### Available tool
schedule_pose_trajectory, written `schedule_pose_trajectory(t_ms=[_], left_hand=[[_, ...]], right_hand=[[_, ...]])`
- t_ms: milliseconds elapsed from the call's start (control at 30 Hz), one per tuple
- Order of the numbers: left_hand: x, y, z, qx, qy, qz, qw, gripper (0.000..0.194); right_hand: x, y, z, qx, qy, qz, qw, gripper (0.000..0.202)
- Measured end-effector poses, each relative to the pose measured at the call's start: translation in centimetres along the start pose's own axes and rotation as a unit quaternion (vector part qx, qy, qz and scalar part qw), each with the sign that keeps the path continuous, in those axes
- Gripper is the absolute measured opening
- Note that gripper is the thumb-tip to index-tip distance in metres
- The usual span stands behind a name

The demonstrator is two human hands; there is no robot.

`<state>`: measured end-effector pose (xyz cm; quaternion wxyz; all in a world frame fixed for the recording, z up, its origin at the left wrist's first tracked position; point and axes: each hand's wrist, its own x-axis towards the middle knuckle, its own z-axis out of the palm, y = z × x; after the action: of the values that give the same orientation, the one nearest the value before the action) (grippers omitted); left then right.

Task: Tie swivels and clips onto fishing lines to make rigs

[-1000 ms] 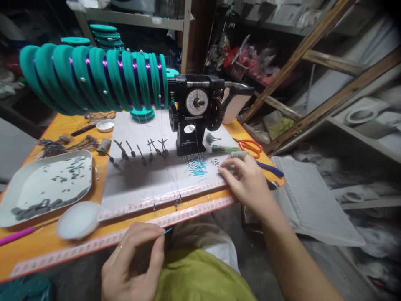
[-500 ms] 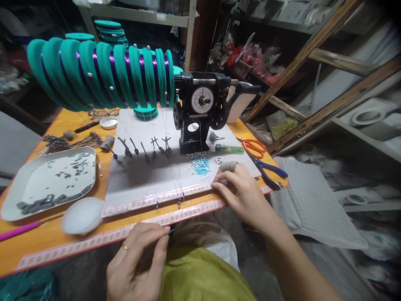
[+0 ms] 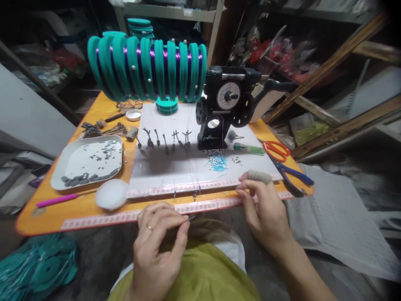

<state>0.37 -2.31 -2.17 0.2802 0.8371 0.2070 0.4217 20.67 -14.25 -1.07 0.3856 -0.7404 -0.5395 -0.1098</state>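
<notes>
My right hand (image 3: 266,209) has drawn back from the small silvery bits (image 3: 237,161), narrowed, contents unclear; my left hand (image 3: 159,244) pinches a thin bluish strand (image 3: 192,218).

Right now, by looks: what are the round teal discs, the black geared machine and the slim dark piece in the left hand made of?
Round teal discs: probably foam; matte, plump rims.
Black geared machine: likely painted metal, maybe hard plastic; even black, faint sheen.
Slim dark piece in the left hand: too small to tell.

Ct: 2 hands (image 3: 160,242) (1 ring (image 3: 149,227)), 1 tray (image 3: 75,159), 1 pr blue pliers (image 3: 297,174).
</notes>
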Motion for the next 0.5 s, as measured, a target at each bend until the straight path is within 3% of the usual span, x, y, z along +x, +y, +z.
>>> schedule_pose_trajectory(t_ms=[233,400,500], left_hand=[[-0.2,0.4,-0.3,0.023,-0.011,0.014,1.000,0.023],[-0.5,0.5,-0.8,0.024,-0.011,0.005,1.000,0.024],[-0.6,0.4,-1.0,0.024,-0.007,-0.001,1.000,0.023]], right_hand=[[-2.1,-6.1,1.7,0.262,-0.068,0.077,0.960,0.021],[-2.9,-6.6,3.0,0.331,-0.023,0.133,0.934,0.024],[-3.1,-6.7,3.2,0.343,-0.030,0.138,0.929,0.025]])
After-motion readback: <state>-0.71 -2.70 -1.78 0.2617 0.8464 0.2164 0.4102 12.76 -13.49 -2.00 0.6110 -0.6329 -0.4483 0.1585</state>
